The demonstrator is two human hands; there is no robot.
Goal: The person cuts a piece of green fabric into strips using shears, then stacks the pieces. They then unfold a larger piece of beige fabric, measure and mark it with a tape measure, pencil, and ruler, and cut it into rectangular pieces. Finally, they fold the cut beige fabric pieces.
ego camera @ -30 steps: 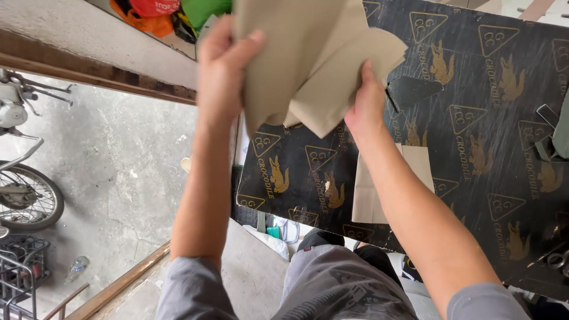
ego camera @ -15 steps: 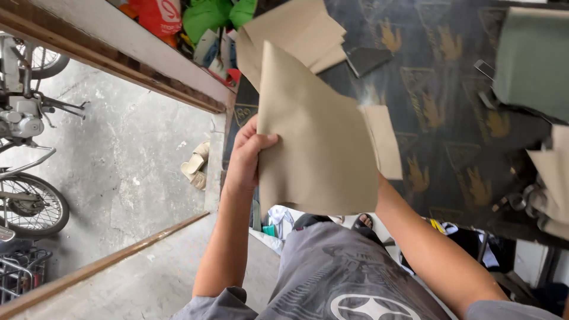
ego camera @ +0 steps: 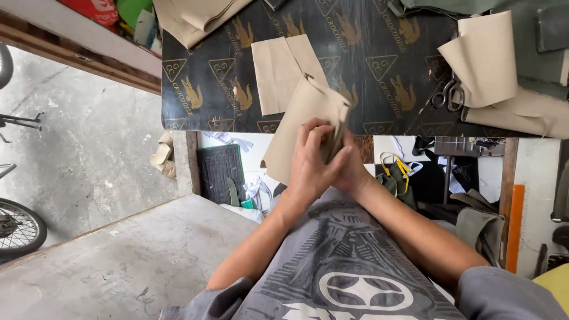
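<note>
Tan fabric piece (ego camera: 296, 133) held at the counter (ego camera: 195, 89) edge, above the lap; left hand (ego camera: 311, 163) and right hand (ego camera: 349, 169) both clenched on its folded part. Step judged: folding. Next likely needs edges aligned, creased flat. Scissors (ego camera: 447, 95) lie apart.

Bright, even daylight from the left over the grey concrete floor (ego camera: 101, 148), soft weak shadows only, no strong glare, slight motion blur on the top edge of the tan fabric piece (ego camera: 308, 118) between the hands, wide-angle bending of lines at far corners.
</note>
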